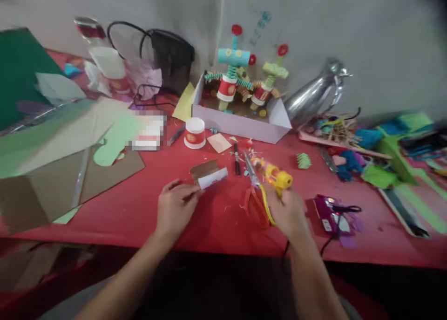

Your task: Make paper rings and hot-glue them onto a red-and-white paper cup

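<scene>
My left hand (177,206) pinches the lower left edge of a small folded piece of brown cardboard (203,171), with a white curled flap (213,179) on its right side. My right hand (285,210) is wrapped round a yellow glue gun (277,176), whose front end points up and to the left. Just left of that hand, scissors (258,194) with red and yellow handles lie on the red table (223,236). A dark pen-like tool (237,159) rests between the cardboard and the scissors.
Paper-cup figures (227,88) stand in a white box (240,125) at the back. A paper cup (194,133) is in front of it. Cardboard sheets (115,178) cover the left side. At the right are a purple device (331,215) with a cable and a craft-supply tray (345,143).
</scene>
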Tool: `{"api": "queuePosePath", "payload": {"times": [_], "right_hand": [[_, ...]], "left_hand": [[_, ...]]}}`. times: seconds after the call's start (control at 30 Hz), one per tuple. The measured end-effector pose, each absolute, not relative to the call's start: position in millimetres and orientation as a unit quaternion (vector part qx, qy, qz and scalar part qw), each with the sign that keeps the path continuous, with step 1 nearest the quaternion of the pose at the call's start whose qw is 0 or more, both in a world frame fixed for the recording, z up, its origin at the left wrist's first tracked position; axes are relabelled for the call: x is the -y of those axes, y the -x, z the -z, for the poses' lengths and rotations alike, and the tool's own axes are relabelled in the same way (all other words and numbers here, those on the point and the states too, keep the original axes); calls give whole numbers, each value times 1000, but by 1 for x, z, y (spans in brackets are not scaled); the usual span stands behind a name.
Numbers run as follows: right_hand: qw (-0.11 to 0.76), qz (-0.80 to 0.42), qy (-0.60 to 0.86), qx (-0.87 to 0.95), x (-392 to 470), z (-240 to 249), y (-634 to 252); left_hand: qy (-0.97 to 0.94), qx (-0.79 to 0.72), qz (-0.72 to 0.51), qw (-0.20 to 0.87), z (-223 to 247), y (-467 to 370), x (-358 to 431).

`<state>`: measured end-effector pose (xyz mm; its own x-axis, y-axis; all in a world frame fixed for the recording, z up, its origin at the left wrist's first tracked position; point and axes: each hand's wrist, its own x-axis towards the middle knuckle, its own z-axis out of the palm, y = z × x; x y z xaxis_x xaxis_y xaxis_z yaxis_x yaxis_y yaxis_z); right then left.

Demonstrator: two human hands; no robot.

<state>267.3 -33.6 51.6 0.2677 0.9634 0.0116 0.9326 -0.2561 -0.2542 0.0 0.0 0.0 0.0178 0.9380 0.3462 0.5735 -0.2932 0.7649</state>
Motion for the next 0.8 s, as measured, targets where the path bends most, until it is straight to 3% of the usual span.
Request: {"api": "queuePosePath", "payload": {"times": [0.23, 0.3, 0.37, 0.43, 0.5, 0.53, 0.67, 0.8], "right_hand": [[43, 10, 836, 548, 6, -39, -323], [74, 43, 825, 559, 5, -42, -317], [167, 51, 771, 612, 1, -48, -299], [279, -54, 670, 685, -8, -52, -273], [317, -242, 605, 689, -22, -51, -247], [320, -281, 592, 684, -28, -49, -235], [349, -333, 576, 660, -43, -34, -207], [388, -374, 568, 622, -36, -27, -205]], "left_hand": [[-612, -569, -454, 308, -4, 2, 4], [-602, -566, -455, 331, -5, 2, 3], [-590, -564, -461, 348, -6, 4, 2], [-571, -562, -473, 366, -5, 8, -1], [-546, -557, -480, 401, -5, 13, -3], [-531, -554, -478, 428, -5, 16, -3], [-488, -533, -445, 529, -11, 25, -1], [-469, -500, -459, 565, -19, 24, 2]]}}
